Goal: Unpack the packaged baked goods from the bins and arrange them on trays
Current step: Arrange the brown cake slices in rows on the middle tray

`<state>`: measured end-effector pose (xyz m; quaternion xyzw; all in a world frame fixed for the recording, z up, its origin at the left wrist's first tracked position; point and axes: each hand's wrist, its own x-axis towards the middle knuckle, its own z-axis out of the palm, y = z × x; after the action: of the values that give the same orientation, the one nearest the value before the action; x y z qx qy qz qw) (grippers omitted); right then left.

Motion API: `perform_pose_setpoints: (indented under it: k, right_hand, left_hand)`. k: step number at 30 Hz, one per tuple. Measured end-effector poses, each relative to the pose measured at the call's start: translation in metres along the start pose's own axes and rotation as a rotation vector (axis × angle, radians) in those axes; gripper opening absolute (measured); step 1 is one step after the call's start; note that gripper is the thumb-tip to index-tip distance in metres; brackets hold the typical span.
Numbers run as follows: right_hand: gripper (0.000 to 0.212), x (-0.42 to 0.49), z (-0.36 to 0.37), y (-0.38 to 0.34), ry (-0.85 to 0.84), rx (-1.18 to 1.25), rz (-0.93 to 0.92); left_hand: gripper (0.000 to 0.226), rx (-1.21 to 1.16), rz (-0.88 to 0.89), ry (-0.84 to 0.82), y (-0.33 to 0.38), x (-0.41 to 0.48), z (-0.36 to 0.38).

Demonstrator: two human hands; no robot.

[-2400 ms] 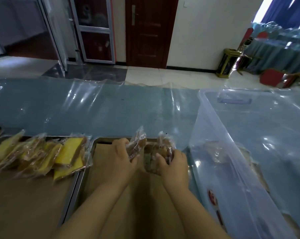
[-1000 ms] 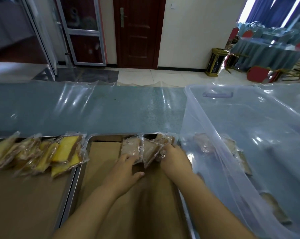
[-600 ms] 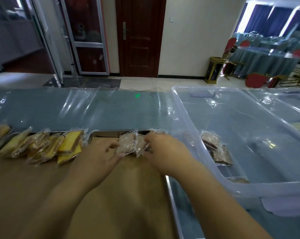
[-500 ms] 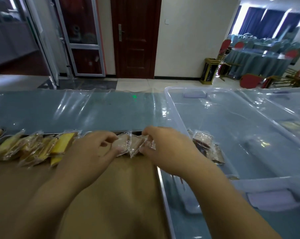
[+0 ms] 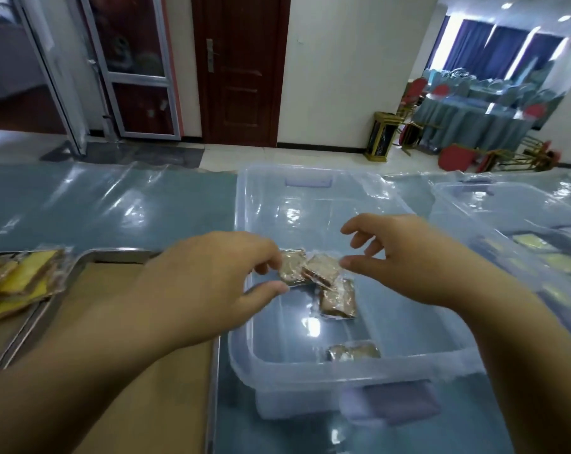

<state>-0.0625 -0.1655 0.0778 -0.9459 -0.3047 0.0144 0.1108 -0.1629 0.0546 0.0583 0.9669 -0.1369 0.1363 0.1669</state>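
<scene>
A clear plastic bin [image 5: 313, 365] stands on the table to the right of a paper-lined metal tray [image 5: 120, 254]. Several brown wrapped baked goods lie on the bin's floor: two overlapping packs [image 5: 294, 265] [image 5: 323, 268], one below them [image 5: 338, 299] and one near the front wall [image 5: 353, 352]. My left hand [image 5: 218, 280] hovers over the bin's left side, thumb and fingers apart beside the leftmost pack. My right hand [image 5: 405, 253] hangs above the bin with fingers loosely spread, its thumb tip near the second pack. Neither hand holds anything.
A second tray at the far left carries yellow wrapped cake slices [image 5: 22, 280]. Another clear bin [image 5: 507, 204] with yellow packs [image 5: 533, 242] sits at the right. Clear plastic sheet covers the blue table [image 5: 113, 204]. Behind it are a door, chairs and draped tables.
Both hands left the brown packs at the tray's far edge and swung right over the clear bin. My view turned right with them, so the bin now fills the middle.
</scene>
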Motion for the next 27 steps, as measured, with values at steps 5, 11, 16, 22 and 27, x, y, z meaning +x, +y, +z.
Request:
perform_pose_setpoints:
  k: [5, 11, 16, 22, 27]
  right_hand:
    - [0.051, 0.019, 0.015, 0.066, -0.243, -0.163, -0.004]
    - [0.056, 0.055, 0.041, 0.095, -0.558, -0.380, -0.114]
    - [0.059, 0.091, 0.070, 0.094, -0.702, -0.465, -0.243]
    - [0.053, 0.103, 0.111, 0.101, -0.875, -0.565, -0.272]
    - [0.068, 0.097, 0.129, 0.105, -0.957, -0.610, -0.263]
  left_hand:
    - [0.032, 0.202, -0.026, -0.287, 0.018, 0.051, 0.048]
    - [0.034, 0.341, -0.070, -0.589, 0.017, 0.097, 0.095]
    - [0.034, 0.439, -0.101, -0.749, 0.006, 0.142, 0.125]
    - [0.024, 0.446, -0.171, -0.749, -0.027, 0.211, 0.175]
    - [0.032, 0.379, -0.301, -0.780, -0.047, 0.240, 0.222]
